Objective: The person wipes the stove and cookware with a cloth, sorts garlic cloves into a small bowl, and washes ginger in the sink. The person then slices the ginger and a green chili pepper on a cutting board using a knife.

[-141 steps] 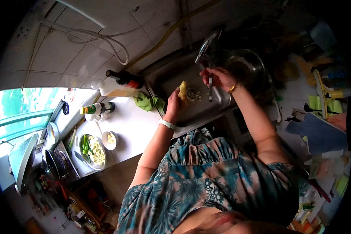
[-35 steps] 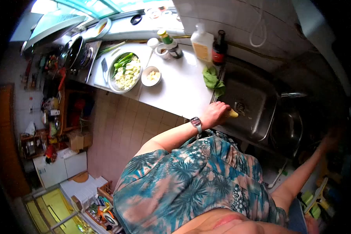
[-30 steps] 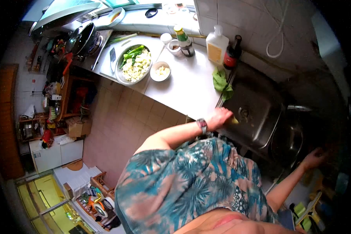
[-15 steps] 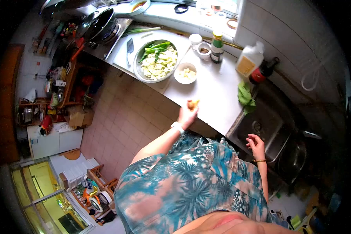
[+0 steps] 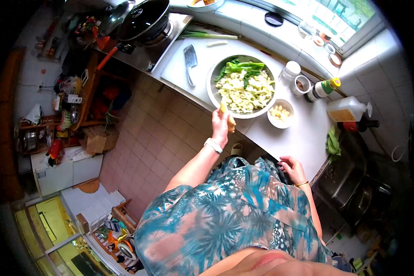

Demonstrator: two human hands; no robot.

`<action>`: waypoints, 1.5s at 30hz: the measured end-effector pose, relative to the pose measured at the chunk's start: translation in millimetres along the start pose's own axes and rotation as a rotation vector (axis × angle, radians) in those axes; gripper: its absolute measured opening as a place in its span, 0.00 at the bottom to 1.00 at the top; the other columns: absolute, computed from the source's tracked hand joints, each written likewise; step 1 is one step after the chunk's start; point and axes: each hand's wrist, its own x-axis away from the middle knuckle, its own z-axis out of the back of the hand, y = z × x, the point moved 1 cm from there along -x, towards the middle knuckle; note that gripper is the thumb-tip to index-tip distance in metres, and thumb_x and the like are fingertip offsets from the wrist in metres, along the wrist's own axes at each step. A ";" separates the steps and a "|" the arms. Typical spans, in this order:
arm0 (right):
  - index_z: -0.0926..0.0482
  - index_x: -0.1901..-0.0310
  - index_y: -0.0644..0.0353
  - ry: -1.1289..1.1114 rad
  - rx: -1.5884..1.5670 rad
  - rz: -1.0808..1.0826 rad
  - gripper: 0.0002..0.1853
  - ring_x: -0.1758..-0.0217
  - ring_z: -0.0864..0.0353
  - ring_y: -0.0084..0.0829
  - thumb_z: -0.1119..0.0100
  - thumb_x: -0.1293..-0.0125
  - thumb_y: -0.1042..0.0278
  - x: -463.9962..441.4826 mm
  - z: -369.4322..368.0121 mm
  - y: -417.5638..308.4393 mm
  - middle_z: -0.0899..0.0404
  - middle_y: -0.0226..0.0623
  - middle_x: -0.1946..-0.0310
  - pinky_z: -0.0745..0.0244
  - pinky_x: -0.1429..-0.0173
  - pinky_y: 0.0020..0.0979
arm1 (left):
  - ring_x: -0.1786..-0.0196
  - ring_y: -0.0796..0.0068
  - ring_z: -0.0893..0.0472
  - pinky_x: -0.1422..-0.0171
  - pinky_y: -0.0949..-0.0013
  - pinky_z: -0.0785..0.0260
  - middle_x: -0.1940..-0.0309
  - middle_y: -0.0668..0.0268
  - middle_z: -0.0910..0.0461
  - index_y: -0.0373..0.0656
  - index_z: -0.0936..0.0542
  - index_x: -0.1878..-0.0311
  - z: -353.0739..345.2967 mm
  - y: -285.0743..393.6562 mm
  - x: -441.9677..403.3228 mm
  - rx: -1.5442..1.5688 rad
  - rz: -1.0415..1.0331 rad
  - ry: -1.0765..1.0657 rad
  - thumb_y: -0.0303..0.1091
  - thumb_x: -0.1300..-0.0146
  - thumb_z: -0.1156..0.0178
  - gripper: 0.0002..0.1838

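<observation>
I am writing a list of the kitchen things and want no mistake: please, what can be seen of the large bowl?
The large bowl is round and wide, grey and shiny like metal. It stands upright on the white worktop, between the cleaver and the small white bowl. Chopped pale yellow-green pieces and green leafy vegetables fill it. The left hand's yellowish piece overlaps its near rim; contact is unclear.
</observation>
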 end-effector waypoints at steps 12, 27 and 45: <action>0.20 0.44 0.63 0.090 0.068 -0.031 0.13 0.62 0.15 0.22 0.41 0.27 0.71 -32.5 -25.6 -42.7 0.14 0.34 0.57 0.20 0.58 0.25 | 0.60 0.74 0.19 0.54 0.69 0.23 0.62 0.63 0.22 0.38 0.36 0.40 -39.2 -1.5 -81.4 0.176 -0.026 -0.134 0.42 0.28 0.38 0.25; 0.20 0.46 0.67 -0.025 0.075 -0.029 0.14 0.65 0.16 0.22 0.39 0.29 0.70 -61.4 -7.4 -43.4 0.15 0.35 0.61 0.18 0.57 0.28 | 0.56 0.70 0.17 0.53 0.66 0.22 0.55 0.60 0.22 0.39 0.30 0.44 -31.3 20.3 -121.9 0.010 -0.031 -0.207 0.38 0.29 0.39 0.18; 0.19 0.50 0.59 -0.079 0.697 0.539 0.13 0.51 0.17 0.48 0.39 0.34 0.65 -236.1 -218.3 -186.0 0.19 0.46 0.56 0.21 0.46 0.45 | 0.56 0.67 0.17 0.48 0.63 0.24 0.58 0.57 0.17 0.35 0.26 0.47 171.0 42.6 -154.9 -0.627 -0.362 0.159 0.33 0.41 0.26 0.24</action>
